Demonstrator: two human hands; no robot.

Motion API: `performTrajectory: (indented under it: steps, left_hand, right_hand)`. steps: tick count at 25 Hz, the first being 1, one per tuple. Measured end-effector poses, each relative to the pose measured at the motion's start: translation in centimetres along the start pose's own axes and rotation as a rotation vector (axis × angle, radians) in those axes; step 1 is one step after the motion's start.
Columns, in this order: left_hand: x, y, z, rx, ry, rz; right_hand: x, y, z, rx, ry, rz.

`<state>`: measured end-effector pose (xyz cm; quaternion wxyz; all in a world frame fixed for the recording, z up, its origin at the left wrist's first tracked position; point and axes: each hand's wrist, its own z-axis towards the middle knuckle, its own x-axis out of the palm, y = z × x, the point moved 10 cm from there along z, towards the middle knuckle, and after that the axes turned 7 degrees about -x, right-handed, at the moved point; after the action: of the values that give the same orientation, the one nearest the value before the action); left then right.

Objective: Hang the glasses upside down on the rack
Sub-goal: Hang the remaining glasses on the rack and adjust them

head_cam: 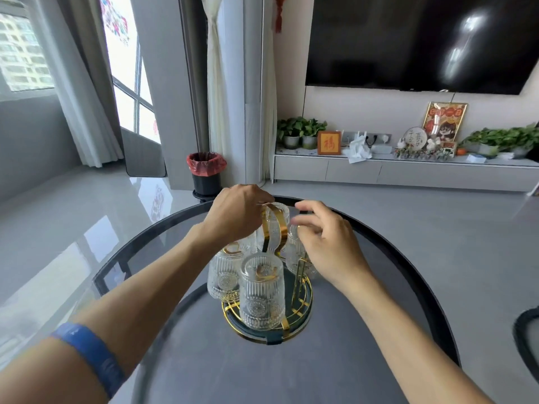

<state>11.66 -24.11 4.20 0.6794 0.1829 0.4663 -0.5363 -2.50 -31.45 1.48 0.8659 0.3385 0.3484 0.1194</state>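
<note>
Both forearms were bare from the elbow down — no sleeves reached into view. The left hand and the right hand carried no rings, watch or gloves that could be seen. One item was worn — a broad blue band of soft, matte material wrapped around the left forearm near the elbow, with faint darker markings too blurred to read.
</note>
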Motion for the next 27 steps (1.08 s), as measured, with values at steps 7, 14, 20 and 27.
performTrajectory:
  steps: [7,14,20,27]
  left_hand:
    - [2.4,-1.5,-2.3,0.079,0.293,-0.444]
    - [2.8,-0.6,-2.4,0.109,0.111,-0.301]
    - [2.4,1.8,-2.0,-0.005,0.042,-0.267]
    - [2.0,1.8,-2.1,-0.025,0.030,-0.278]
  right_hand:
    - [-2.5,-18.2,-2.9,0.623,-0.184,0.055]
    - [2.5,-22.7,-1.8,0.617,0.007,0.109]
    - [4.1,-25.0,-1.5,0.663,-0.143,0.224]
    - [4.2,-23.3,-2.4,0.675,-0.287,0.326]
